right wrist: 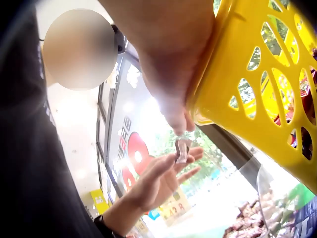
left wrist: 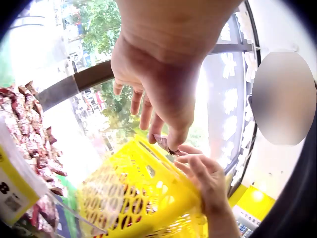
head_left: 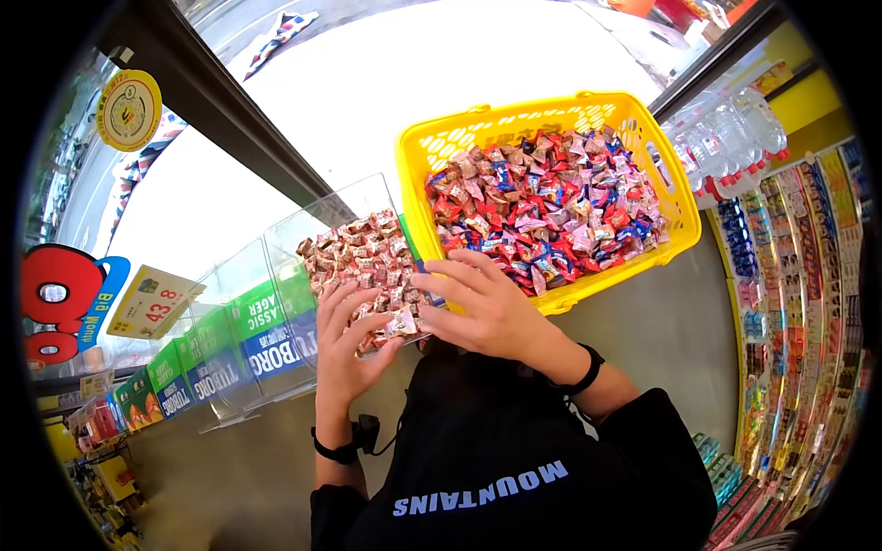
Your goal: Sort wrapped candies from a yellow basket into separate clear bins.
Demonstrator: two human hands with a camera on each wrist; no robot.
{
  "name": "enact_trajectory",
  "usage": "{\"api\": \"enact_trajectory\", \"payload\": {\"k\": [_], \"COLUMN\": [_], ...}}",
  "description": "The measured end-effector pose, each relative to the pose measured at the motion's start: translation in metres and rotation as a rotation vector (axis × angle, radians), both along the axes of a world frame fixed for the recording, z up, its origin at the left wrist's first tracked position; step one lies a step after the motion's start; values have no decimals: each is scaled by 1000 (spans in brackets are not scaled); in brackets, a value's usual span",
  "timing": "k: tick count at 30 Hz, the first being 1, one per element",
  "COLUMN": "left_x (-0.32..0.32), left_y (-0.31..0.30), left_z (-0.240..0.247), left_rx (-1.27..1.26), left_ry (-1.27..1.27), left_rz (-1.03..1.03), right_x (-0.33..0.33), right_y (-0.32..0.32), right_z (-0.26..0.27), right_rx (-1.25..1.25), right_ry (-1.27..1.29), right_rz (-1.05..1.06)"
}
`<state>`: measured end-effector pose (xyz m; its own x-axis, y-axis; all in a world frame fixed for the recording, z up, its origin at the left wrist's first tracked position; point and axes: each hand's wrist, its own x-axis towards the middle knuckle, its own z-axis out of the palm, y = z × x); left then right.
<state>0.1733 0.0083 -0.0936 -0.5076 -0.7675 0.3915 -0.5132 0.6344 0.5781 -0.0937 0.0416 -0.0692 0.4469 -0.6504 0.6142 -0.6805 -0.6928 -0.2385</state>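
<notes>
In the head view, a small wrapped candy (head_left: pixel 401 322) is at the fingertips of my left hand (head_left: pixel 349 344), above a clear bin heaped with brown-and-pink candies (head_left: pixel 363 262). The left wrist view shows my left thumb and a finger pinching this candy (left wrist: pixel 162 142); its other fingers extend. My right hand (head_left: pixel 487 308) reaches in from the other side, fingers extended and slightly bent. In the right wrist view its fingertips are just above the candy (right wrist: pixel 182 150); whether they touch it is unclear. Beside the bin stands a yellow basket (head_left: pixel 684 216) of mixed red, blue and pink candies.
More clear bins (head_left: pixel 216 344) run leftward beside green and blue cartons (head_left: pixel 266 335). A price card (head_left: pixel 152 303) is at the left, near the window frame (head_left: pixel 220 101). Water bottles (head_left: pixel 726 138) stand behind the basket, and stocked shelves (head_left: pixel 790 303) line the right side.
</notes>
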Motion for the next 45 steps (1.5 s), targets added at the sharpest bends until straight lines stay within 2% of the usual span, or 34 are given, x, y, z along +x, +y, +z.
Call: {"api": "enact_trajectory", "payload": {"k": [2,7,9,11,18,24,27,28,30,31,38,42,45], "left_x": [11,33,30,26,-3,-13,-18,-20,-24,-26,-25,-27,-27], "left_y": [-8,-18,-19,-19,-17,4,10,10,8,9,12,11,11], "left_z": [-30,-119,-134,-140,-127,-132,-133,-131,-128,-126,-130,-129,-128], "left_rx": [14,25,58,63,112,11,-18,-29,-65,-105,-151,-148,-140], "left_ry": [-3,-200,-198,-245,-172,-161,-154,-133,-91,-91,-78,-81,-74], "left_rz": [69,278,286,291,220,228,315,332,371,381,417,442,422], "right_x": [1,6,3,3,-5,-96,-139,-147,-156,-153,-152,-151,-154], "right_y": [-3,-2,-2,-1,3,-10,-35,-47,-74,-84,-125,-128,-132], "right_z": [1,-1,-4,-4,7,46,61,61,52,48,-19,-38,-43], "right_rx": [88,78,85,85,120,212,337,469,720,766,690,546,561], "right_ry": [-44,-23,-35,-21,-11,141,285,315,376,443,650,606,540], "right_rz": [-44,-110,-109,-116,-108,-207,-215,-219,-226,-237,-201,-219,-210]}}
